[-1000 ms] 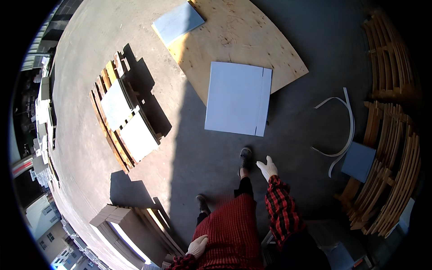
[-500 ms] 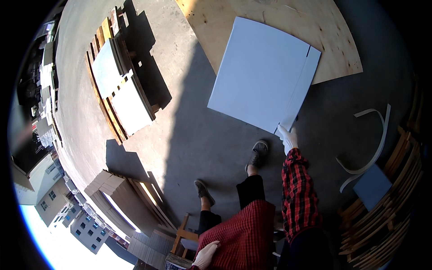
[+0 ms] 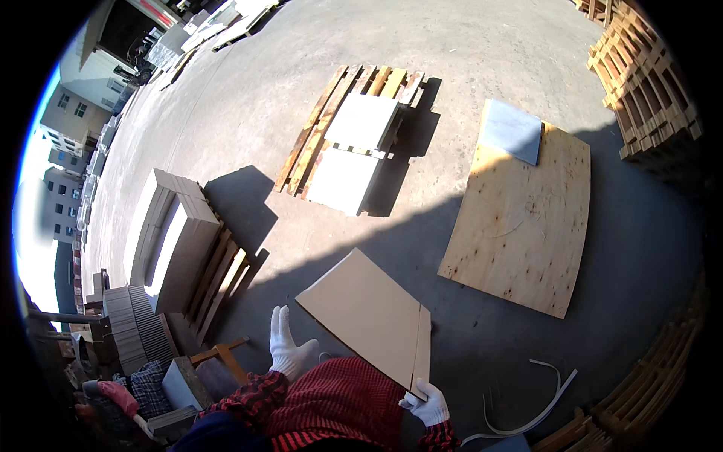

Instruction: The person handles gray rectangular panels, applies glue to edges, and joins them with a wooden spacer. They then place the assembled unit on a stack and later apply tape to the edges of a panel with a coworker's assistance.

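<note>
A large, flat, pale board [image 3: 365, 305], with a straight line running parallel to its right edge, hangs tilted in front of my body. My right hand [image 3: 427, 404], in a white knit glove, grips its near right corner, fingers wrapped over the edge. To the left of the board, my left hand [image 3: 290, 348], also white-gloved, is raised with the fingers stretched and the thumb apart. It holds nothing and is a small distance from the board's left edge. A red and black checked garment [image 3: 339, 399] covers my lap area just below the board.
Plywood [image 3: 520, 226] lies at right, a bluish-white panel [image 3: 512, 129] on its far end. White panels rest on a pallet [image 3: 301, 154] ahead. Stacked cartons [image 3: 177, 233] stand left. Pallets [image 3: 640, 83] rise far right; a curled strip [image 3: 553, 403] lies near right.
My view has turned to the right. The board has come off its place above the plywood, toward my body, still in my right hand. My left hand has lifted from the checked garment and opened.
</note>
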